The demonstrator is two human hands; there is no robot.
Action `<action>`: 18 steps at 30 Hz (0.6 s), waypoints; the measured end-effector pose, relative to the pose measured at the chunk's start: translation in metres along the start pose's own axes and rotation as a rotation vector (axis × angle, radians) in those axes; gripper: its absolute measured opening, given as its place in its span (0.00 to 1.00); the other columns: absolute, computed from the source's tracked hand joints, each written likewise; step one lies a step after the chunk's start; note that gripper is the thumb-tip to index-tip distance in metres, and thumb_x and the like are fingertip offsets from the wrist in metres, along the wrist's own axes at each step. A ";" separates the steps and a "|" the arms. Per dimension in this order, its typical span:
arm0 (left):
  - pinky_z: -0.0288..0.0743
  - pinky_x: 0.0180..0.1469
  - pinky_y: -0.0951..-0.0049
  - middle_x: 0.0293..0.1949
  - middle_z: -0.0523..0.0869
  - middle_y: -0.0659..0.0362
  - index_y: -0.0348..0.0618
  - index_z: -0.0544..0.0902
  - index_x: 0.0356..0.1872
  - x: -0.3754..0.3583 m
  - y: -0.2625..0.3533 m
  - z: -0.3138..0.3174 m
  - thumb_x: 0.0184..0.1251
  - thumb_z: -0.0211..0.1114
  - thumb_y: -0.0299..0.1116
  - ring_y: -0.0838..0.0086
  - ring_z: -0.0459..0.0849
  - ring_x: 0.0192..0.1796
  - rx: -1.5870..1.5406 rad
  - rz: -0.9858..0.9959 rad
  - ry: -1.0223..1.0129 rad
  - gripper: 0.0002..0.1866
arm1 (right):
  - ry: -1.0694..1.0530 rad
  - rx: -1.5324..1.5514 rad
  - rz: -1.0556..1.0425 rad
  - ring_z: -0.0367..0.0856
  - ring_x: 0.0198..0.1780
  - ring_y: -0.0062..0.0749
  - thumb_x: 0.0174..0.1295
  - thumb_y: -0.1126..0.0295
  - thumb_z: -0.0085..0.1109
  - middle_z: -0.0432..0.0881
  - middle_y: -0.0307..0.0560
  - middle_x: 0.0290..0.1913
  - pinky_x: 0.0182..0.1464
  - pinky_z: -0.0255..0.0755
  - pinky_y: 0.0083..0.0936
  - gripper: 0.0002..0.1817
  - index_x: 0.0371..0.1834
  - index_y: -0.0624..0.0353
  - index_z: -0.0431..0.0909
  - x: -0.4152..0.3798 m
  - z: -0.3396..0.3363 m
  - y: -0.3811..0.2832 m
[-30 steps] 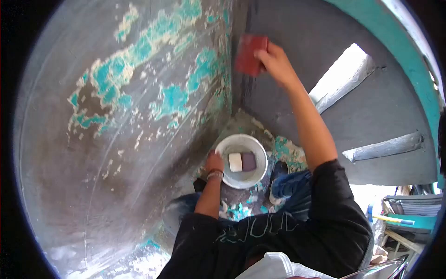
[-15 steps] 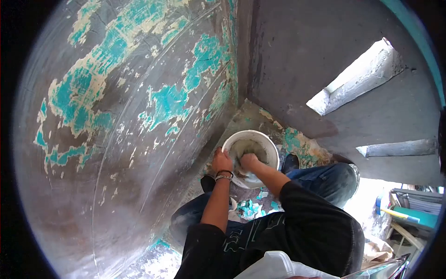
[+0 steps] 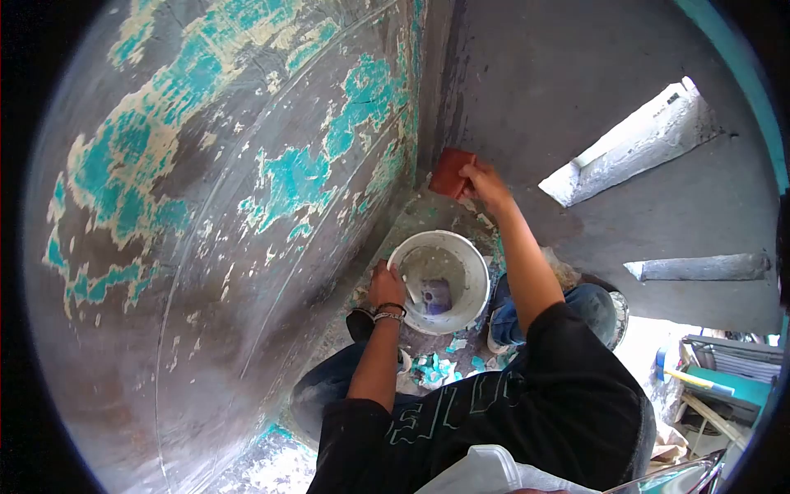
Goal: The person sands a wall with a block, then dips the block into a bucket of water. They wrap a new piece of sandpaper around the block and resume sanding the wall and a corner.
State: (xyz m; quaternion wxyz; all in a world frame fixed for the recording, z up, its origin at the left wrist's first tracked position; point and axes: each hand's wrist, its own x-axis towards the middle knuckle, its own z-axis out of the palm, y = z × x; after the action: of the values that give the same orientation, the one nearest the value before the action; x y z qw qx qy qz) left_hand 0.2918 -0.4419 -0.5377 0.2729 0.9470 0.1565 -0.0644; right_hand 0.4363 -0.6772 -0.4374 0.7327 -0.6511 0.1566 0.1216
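Change: half a second ago the right hand (image 3: pixel 485 185) was down in the white bucket (image 3: pixel 473 272); now it is raised to the grey wall (image 3: pixel 576 90), carrying a red-brown sanding block (image 3: pixel 451 172).
Right hand: fingers closed around the block's right edge, pressing it flat against the wall just beside the inside corner, low above the floor.
Left hand: the left hand (image 3: pixel 387 286) curls over the bucket's near rim, steadying it; a bracelet sits at the wrist.
Bucket: stands on the floor in the corner, between the knees; a pale block and a purplish block (image 3: pixel 437 294) lie in cloudy water inside.
Left wall: peeling teal paint (image 3: pixel 288 181) in patches over bare grey.
Doing it well: I judge that the block should stay flat and wet, with even pressure and overlapping strokes running into the corner.
Writing: pale letters on the black shirt (image 3: pixel 461 412) are cut off by folds; not readable.
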 end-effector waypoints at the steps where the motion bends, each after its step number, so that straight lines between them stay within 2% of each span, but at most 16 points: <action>1: 0.75 0.43 0.54 0.42 0.82 0.47 0.40 0.74 0.45 0.001 -0.005 0.006 0.66 0.52 0.39 0.51 0.81 0.45 -0.009 0.035 0.040 0.14 | 0.028 0.031 0.014 0.74 0.20 0.24 0.56 0.64 0.55 0.78 0.41 0.23 0.28 0.74 0.24 0.10 0.33 0.59 0.77 0.021 -0.001 0.017; 3: 0.75 0.43 0.54 0.42 0.82 0.47 0.40 0.74 0.45 0.002 -0.006 0.008 0.66 0.53 0.38 0.51 0.81 0.44 -0.013 0.065 0.076 0.14 | 0.053 0.064 0.037 0.74 0.20 0.24 0.57 0.64 0.55 0.78 0.41 0.24 0.28 0.75 0.25 0.10 0.34 0.59 0.76 0.060 -0.004 0.056; 8: 0.74 0.41 0.54 0.39 0.81 0.46 0.41 0.76 0.42 0.002 0.000 -0.001 0.65 0.54 0.36 0.50 0.80 0.42 -0.083 0.009 -0.021 0.11 | 0.070 -0.088 0.344 0.75 0.21 0.27 0.61 0.66 0.54 0.78 0.43 0.24 0.28 0.77 0.29 0.08 0.35 0.61 0.76 0.129 0.001 0.119; 9: 0.74 0.41 0.54 0.39 0.81 0.46 0.41 0.76 0.42 0.002 0.001 -0.002 0.65 0.54 0.36 0.50 0.80 0.42 -0.074 -0.002 -0.016 0.11 | 0.056 -0.085 0.350 0.75 0.21 0.27 0.61 0.66 0.54 0.78 0.43 0.24 0.28 0.77 0.29 0.08 0.35 0.61 0.76 0.143 -0.002 0.134; 12: 0.74 0.41 0.53 0.38 0.83 0.46 0.41 0.77 0.45 0.005 -0.005 -0.002 0.67 0.53 0.39 0.48 0.81 0.40 -0.154 0.056 0.008 0.14 | -0.053 -0.224 0.249 0.76 0.21 0.30 0.62 0.68 0.54 0.78 0.45 0.24 0.28 0.77 0.31 0.08 0.34 0.62 0.76 0.184 0.000 0.178; 14: 0.74 0.40 0.53 0.38 0.82 0.46 0.41 0.76 0.45 0.007 -0.005 -0.003 0.67 0.53 0.39 0.48 0.81 0.40 -0.119 0.029 0.005 0.14 | 0.099 0.083 0.280 0.76 0.21 0.32 0.63 0.68 0.53 0.78 0.47 0.24 0.27 0.77 0.31 0.09 0.34 0.64 0.76 0.206 0.008 0.204; 15: 0.74 0.40 0.53 0.38 0.82 0.46 0.42 0.76 0.45 0.004 -0.002 -0.005 0.66 0.54 0.38 0.49 0.81 0.40 -0.096 0.008 -0.011 0.13 | 0.100 0.088 0.283 0.76 0.21 0.32 0.63 0.68 0.53 0.78 0.47 0.24 0.27 0.77 0.31 0.09 0.34 0.64 0.76 0.213 0.012 0.211; 18: 0.74 0.41 0.54 0.39 0.81 0.46 0.40 0.76 0.41 0.004 0.002 -0.003 0.65 0.54 0.34 0.49 0.80 0.42 -0.093 -0.016 0.004 0.10 | 0.206 -0.304 0.017 0.76 0.20 0.33 0.63 0.69 0.51 0.78 0.48 0.23 0.26 0.77 0.31 0.10 0.32 0.67 0.76 0.211 0.020 0.180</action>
State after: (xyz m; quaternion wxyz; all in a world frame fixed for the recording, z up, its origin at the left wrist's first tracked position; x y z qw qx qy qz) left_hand 0.2960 -0.4410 -0.5347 0.3159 0.9322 0.1673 -0.0574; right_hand 0.5635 -0.6403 -0.6825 0.6050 -0.7619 0.2160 0.0825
